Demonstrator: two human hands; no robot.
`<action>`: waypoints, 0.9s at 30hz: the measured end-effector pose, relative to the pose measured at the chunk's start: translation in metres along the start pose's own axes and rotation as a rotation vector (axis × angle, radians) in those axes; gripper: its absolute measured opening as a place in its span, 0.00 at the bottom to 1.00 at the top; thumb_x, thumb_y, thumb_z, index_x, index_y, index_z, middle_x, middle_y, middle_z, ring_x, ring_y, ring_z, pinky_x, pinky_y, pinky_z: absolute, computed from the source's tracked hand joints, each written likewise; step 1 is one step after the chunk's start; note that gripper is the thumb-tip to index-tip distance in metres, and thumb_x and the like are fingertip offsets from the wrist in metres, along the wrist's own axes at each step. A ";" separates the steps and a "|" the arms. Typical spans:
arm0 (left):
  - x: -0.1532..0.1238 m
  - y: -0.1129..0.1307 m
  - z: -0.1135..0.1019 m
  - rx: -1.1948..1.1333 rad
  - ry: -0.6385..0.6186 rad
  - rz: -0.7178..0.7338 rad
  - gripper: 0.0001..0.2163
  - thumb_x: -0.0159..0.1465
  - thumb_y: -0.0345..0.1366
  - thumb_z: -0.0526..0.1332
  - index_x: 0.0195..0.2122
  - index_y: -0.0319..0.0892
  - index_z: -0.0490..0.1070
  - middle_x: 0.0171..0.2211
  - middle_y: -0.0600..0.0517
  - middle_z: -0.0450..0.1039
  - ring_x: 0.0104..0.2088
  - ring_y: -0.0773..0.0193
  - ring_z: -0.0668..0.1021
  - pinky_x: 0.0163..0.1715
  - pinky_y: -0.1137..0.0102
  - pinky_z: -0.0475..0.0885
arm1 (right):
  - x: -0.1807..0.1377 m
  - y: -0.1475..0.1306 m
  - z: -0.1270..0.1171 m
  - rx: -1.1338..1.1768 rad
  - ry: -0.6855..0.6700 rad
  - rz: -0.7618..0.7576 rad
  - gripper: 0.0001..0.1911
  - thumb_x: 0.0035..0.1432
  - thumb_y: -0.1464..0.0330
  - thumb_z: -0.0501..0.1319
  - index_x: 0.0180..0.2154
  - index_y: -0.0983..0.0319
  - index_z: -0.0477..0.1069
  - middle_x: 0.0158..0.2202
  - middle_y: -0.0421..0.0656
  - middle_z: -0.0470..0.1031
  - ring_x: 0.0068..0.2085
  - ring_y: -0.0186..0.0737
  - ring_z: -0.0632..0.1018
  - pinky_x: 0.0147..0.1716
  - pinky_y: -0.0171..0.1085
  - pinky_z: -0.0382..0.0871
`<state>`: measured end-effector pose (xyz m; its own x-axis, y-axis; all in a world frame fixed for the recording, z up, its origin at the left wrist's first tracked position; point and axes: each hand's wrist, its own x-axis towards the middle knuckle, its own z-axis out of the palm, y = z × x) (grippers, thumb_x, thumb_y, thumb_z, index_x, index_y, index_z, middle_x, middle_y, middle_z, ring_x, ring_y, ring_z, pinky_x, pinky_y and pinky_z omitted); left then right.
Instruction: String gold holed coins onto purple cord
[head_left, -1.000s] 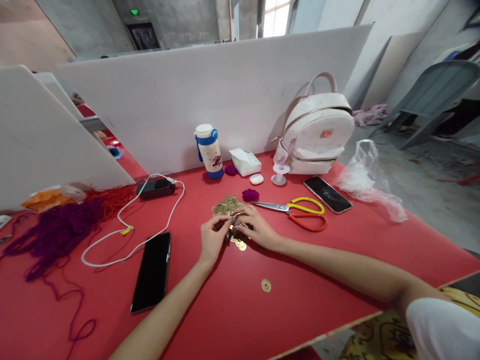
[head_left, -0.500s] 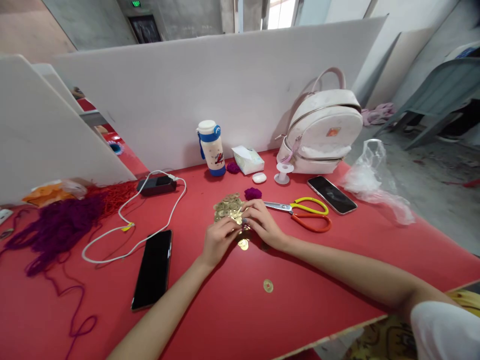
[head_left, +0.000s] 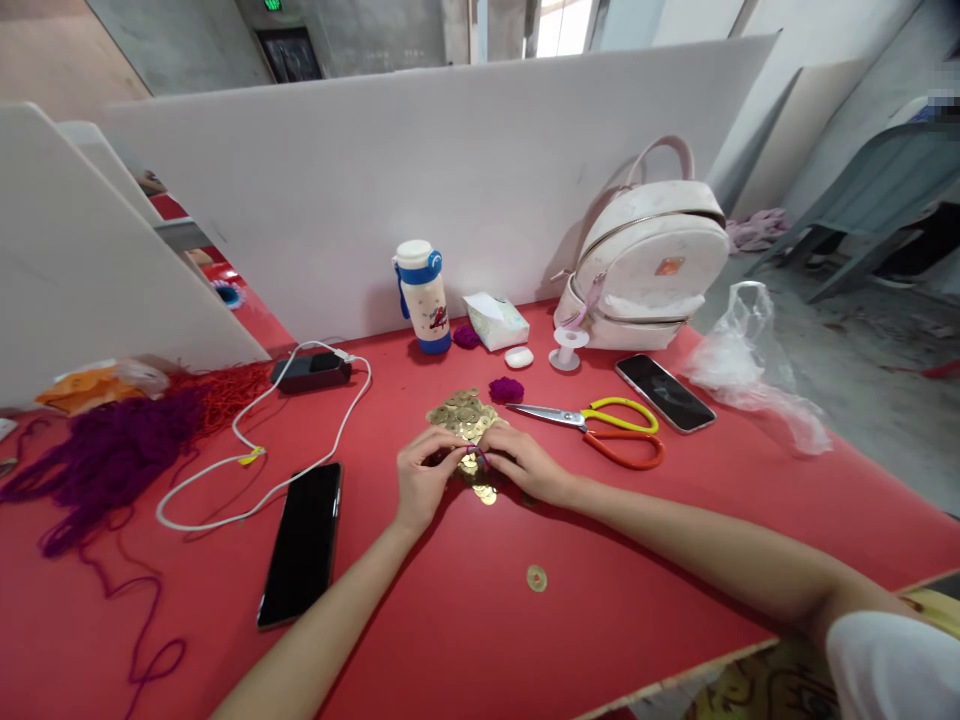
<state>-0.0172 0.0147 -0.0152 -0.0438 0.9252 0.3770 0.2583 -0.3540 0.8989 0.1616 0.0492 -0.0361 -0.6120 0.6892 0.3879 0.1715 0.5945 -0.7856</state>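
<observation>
- Purple cord [head_left: 475, 451], one thin strand, spans the small gap between two hands, just above a pile of gold coins [head_left: 459, 408] on a red table [head_left: 450, 640].
- Left hand [head_left: 426, 473] keeps a closed grip, thumb and fingertips meeting on the strand; right hand [head_left: 529, 466] pinches it from the other side, just as closed; the exact knot or loop is too small to tell.
- Good handling here likely means light, steady tension, both pinches close together, and wrists resting low; nudging the coins aside would probably give the fingertips room.
- By count: one single coin [head_left: 537, 578] well apart from the pile, whose overlapping pieces defy counting; one pair of scissors [head_left: 581, 419], blades towards the right hand; one spool [head_left: 568, 346]; one near yarn ball [head_left: 507, 390] and one far yarn ball [head_left: 466, 336]; one yarn heap [head_left: 112, 460]; one left smartphone [head_left: 300, 548] and one right smartphone [head_left: 666, 392]; one bottle [head_left: 424, 300]; one backpack [head_left: 641, 260].
</observation>
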 end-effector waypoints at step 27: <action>0.003 0.020 0.010 -0.382 0.080 -0.417 0.13 0.48 0.45 0.72 0.26 0.39 0.79 0.12 0.58 0.61 0.14 0.75 0.58 0.15 0.76 0.54 | -0.005 -0.006 -0.002 -0.044 0.333 0.033 0.11 0.65 0.69 0.53 0.49 0.59 0.65 0.46 0.48 0.68 0.47 0.44 0.70 0.46 0.43 0.65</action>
<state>-0.0027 0.0121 0.0018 -0.1446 0.9892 -0.0246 -0.1629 0.0007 0.9866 0.1646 0.0429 -0.0324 -0.3207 0.8015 0.5047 0.2244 0.5819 -0.7817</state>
